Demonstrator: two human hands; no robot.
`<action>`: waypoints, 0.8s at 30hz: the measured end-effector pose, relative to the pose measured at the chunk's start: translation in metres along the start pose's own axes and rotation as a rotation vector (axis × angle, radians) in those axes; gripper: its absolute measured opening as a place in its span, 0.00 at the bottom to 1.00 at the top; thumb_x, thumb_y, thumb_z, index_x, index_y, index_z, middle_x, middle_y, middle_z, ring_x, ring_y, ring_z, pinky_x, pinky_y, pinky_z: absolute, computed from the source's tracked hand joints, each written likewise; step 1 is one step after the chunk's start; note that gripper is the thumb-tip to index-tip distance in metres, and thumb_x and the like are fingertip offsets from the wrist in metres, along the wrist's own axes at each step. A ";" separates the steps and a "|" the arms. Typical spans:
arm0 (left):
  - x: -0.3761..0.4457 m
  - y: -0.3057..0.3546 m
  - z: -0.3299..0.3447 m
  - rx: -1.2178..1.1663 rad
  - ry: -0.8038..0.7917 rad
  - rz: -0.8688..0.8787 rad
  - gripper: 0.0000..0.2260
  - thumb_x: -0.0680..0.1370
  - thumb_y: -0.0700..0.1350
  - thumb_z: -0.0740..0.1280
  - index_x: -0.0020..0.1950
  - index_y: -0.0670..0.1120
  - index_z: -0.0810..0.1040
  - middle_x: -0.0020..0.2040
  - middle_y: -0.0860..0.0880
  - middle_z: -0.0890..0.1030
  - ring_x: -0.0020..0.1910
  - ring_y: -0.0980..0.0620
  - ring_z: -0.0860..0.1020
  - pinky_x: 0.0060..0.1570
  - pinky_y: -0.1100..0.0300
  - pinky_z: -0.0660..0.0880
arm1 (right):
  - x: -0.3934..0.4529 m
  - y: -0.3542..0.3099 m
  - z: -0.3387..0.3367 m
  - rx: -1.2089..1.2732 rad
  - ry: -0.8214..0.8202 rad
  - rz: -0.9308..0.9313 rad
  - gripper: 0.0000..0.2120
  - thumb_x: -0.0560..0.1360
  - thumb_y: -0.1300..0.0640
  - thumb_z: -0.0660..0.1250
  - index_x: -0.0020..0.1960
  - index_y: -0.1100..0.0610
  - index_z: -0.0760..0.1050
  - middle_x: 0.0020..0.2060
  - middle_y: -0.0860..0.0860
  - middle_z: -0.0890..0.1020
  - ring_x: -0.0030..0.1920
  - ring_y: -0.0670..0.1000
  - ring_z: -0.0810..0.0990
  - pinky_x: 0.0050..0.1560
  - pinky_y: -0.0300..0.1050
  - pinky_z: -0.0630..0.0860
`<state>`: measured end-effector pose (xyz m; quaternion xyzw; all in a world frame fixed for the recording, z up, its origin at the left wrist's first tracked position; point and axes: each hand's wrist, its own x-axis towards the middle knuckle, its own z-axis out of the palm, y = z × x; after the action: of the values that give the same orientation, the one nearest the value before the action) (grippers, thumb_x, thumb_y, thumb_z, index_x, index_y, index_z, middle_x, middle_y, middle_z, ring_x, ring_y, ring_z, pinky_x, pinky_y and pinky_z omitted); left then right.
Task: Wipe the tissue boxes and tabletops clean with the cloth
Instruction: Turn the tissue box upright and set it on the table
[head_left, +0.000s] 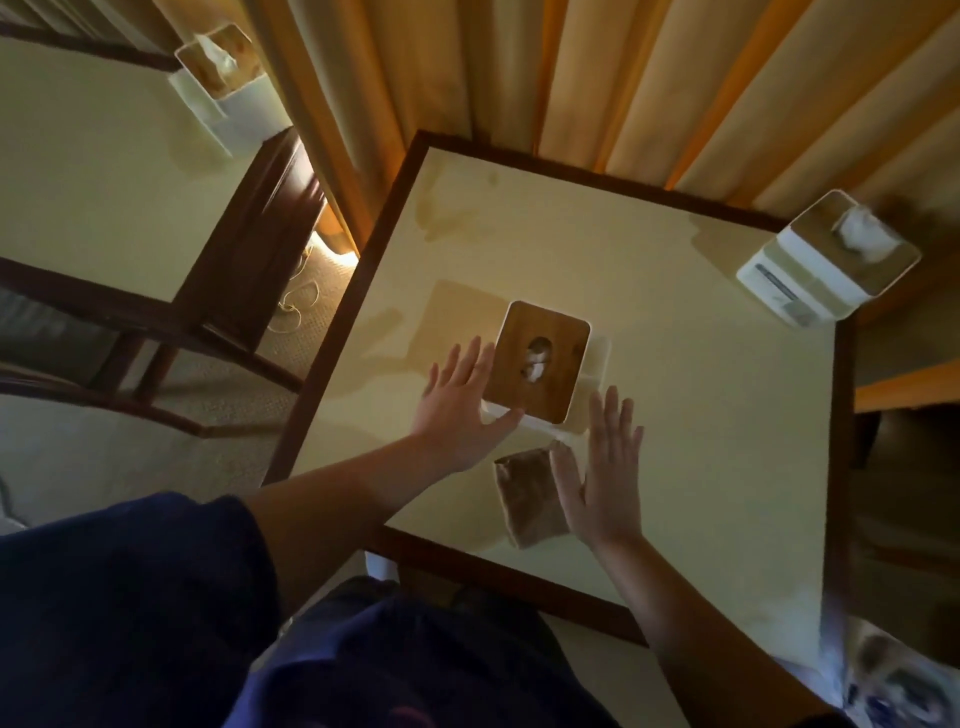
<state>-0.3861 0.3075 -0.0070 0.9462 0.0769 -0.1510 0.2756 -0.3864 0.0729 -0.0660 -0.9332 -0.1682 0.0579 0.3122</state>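
1. Tissue box (540, 361): stands near the centre of the cream tabletop (675, 415). Its wooden lid faces the camera, and white tissue shows in the oval slot. The lid hides most of the white body; only strips along the near and right sides show.
2. Left hand (462, 410): fingers straight and spread, holding nothing. The palm lies against the left side of the tissue box, and the thumb reaches along its near edge.
3. Right hand (605, 478): fingers straight and close together, holding nothing. It is just right of the near right corner of the box; contact with the box cannot be confirmed.
4. Cloth (530, 499): brown, folded, flat on the tabletop between the two forearms, near the front of the box. The thumb side of the right hand covers its right edge.
5. Second tissue box (826, 260): at the far right corner of the same tabletop, blurred. A panel on its side carries marks that cannot be read.
6. Third tissue box (221, 78): on the adjacent table (93, 182) at upper left, partly in shadow.
7. Curtain (623, 78): hangs behind both tables.
8. No brand or legible writing is visible on any item.
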 end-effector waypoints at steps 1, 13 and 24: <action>-0.012 -0.012 0.000 -0.011 0.010 0.013 0.39 0.83 0.67 0.56 0.85 0.53 0.41 0.85 0.53 0.39 0.83 0.51 0.37 0.81 0.48 0.38 | -0.015 0.002 0.002 -0.027 -0.046 -0.075 0.36 0.85 0.41 0.55 0.87 0.53 0.45 0.86 0.51 0.45 0.85 0.57 0.41 0.83 0.57 0.37; -0.122 -0.177 0.020 -0.057 0.066 -0.251 0.33 0.84 0.61 0.50 0.86 0.51 0.45 0.85 0.52 0.45 0.83 0.54 0.40 0.82 0.47 0.41 | -0.045 0.002 0.080 -0.578 -0.440 -0.162 0.34 0.86 0.42 0.46 0.86 0.56 0.45 0.86 0.53 0.47 0.85 0.55 0.41 0.84 0.61 0.44; -0.106 -0.224 0.026 -0.319 0.111 -0.179 0.30 0.88 0.53 0.55 0.85 0.47 0.45 0.86 0.50 0.46 0.82 0.53 0.45 0.82 0.41 0.49 | -0.088 -0.119 0.178 -0.471 -0.366 0.140 0.35 0.86 0.40 0.46 0.86 0.54 0.39 0.86 0.52 0.42 0.85 0.56 0.38 0.84 0.61 0.42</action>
<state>-0.5433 0.4747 -0.1048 0.8868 0.1986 -0.1084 0.4030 -0.5396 0.2315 -0.1361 -0.9633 -0.1658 0.2059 0.0470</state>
